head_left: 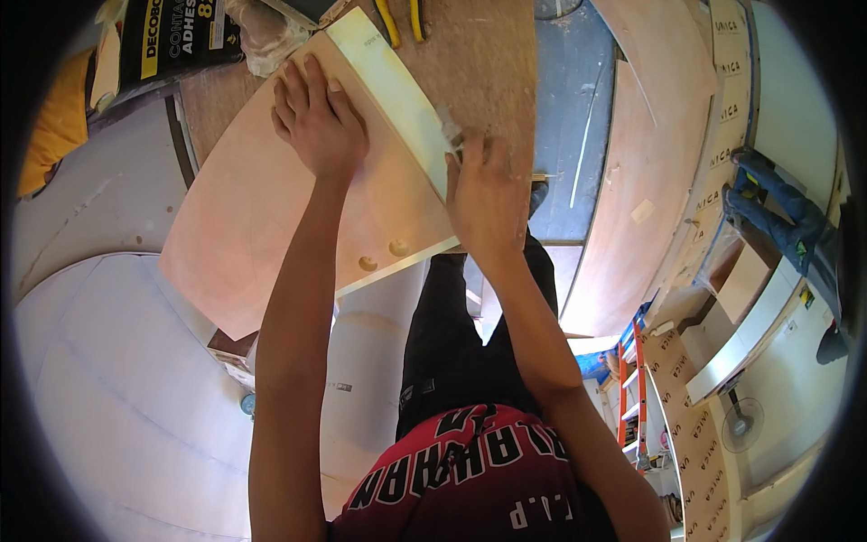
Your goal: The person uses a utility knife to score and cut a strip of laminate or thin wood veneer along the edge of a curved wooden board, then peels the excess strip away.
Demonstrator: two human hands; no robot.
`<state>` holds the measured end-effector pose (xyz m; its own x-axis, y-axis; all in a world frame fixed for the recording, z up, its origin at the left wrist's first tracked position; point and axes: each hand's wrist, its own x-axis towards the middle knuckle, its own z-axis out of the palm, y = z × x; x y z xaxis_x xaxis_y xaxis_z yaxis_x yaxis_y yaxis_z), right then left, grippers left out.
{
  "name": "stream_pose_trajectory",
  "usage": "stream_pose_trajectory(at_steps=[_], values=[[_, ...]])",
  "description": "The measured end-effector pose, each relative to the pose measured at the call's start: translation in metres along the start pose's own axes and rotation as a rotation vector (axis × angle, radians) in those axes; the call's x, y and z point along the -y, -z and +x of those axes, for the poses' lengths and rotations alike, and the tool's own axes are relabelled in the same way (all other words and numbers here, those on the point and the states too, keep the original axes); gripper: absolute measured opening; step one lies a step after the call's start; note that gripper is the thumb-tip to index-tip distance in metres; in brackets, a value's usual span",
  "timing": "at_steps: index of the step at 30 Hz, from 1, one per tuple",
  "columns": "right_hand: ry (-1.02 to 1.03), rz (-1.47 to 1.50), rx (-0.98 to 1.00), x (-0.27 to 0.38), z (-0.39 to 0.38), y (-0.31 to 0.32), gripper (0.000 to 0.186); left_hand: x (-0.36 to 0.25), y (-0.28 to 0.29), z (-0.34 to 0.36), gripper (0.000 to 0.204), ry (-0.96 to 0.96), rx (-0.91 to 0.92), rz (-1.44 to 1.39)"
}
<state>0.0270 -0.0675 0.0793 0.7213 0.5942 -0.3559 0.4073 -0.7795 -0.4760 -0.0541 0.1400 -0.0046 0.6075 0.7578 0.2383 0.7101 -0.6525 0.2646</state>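
A pinkish-brown wooden panel (257,203) lies on the brown workbench (483,68), with two round recesses near its lower edge. Along its right side runs a pale cream strip (388,81). My left hand (322,126) rests flat on the panel's upper part, fingers spread. At the right, my right hand (483,194) is curled beside the cream strip. A small, blurred whitish-grey piece (450,129) shows at its fingertips; its kind I cannot make out.
Yellow-handled pliers (416,20) lie at the top of the bench, near a crumpled plastic bag (266,38) and a black package (185,41). Large wooden sheets (601,199) stand at the right. Farther off are an orange ladder (632,388), a fan (741,421) and another person (786,208).
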Motion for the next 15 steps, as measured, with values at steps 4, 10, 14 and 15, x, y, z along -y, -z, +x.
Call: stream_pose_trajectory(at_steps=[4, 10, 14, 15], values=[[-0.129, 0.155, 0.082, -0.008, 0.004, -0.007, 0.036, 0.000, 0.000, -0.001, 0.054, -0.009, -0.021, 0.024], [-0.148, 0.040, -0.139, -0.012, 0.012, -0.024, 0.040, 0.000, -0.002, 0.000, 0.053, -0.005, -0.038, 0.063], [-0.129, 0.144, -0.047, -0.004, 0.017, -0.033, 0.038, 0.001, -0.003, -0.001, 0.053, -0.009, -0.038, 0.061], [-0.155, 0.154, -0.035, 0.000, 0.017, -0.030, 0.037, 0.001, -0.003, 0.000, 0.053, -0.012, -0.043, 0.061]])
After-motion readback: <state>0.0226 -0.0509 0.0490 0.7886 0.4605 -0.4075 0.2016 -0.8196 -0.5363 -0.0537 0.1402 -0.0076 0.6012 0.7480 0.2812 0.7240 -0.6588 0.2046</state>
